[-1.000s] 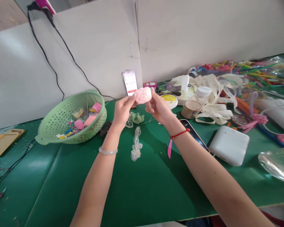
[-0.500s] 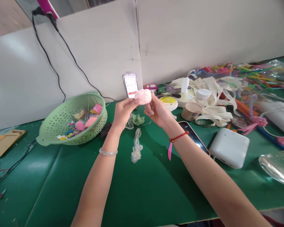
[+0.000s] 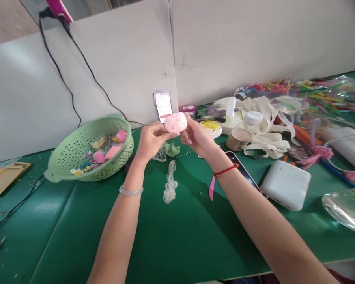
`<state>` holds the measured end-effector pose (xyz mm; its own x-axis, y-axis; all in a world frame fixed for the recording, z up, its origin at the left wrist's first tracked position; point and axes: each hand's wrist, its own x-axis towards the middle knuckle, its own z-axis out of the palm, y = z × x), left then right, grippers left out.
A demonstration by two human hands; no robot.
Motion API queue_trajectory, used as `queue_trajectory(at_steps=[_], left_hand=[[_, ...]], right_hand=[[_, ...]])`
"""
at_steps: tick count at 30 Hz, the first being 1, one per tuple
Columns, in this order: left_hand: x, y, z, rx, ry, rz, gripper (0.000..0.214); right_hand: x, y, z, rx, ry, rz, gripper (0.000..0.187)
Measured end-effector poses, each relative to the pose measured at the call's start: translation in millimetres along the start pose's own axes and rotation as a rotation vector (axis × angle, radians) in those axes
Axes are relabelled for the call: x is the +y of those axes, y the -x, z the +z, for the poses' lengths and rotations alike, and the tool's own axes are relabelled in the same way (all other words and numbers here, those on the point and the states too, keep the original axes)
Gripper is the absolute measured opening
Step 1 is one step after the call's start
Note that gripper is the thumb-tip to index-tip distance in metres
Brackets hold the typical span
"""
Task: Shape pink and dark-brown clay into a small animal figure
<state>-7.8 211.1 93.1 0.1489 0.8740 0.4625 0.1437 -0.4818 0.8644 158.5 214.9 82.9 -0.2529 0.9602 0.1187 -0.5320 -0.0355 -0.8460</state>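
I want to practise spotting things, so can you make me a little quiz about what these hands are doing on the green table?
1. What do the left hand and the right hand hold between them? a) a pink lump of clay b) a phone c) a roll of tape
2. True or false: the green plastic colander stands to the right of the hands.
3. Which wrist wears the red string bracelet, the left or the right?

Key: 1 a; 2 false, it stands to the left of them; 3 the right.
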Motion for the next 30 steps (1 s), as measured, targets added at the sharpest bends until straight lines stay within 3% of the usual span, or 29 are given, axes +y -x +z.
queue_trajectory(at_steps=[7,13,21,26,30], left_hand=[[9,1,-1.6,-0.053,-0.093,-0.008,0.037],[7,0,-4.0,-0.042,-0.137,0.024,0.070],[9,-1,-11.3,-0.050,-0.217,0.080,0.059],[11,1,-7.8,-0.068,-0.304,0.180,0.074],[11,1,-7.0,-0.048,-0.388,0.230,0.063]], right_hand=[[2,0,0,-0.016,-0.011,0.036,0.046],[3,1,1,-0.021,0.060,0.001,0.044],[5,1,1,-0.014,0.132,-0.056,0.042],[7,3,4,0.013,0.087,-0.054,0.040],[9,2,5,0.025,0.085,-0.046,0.041]])
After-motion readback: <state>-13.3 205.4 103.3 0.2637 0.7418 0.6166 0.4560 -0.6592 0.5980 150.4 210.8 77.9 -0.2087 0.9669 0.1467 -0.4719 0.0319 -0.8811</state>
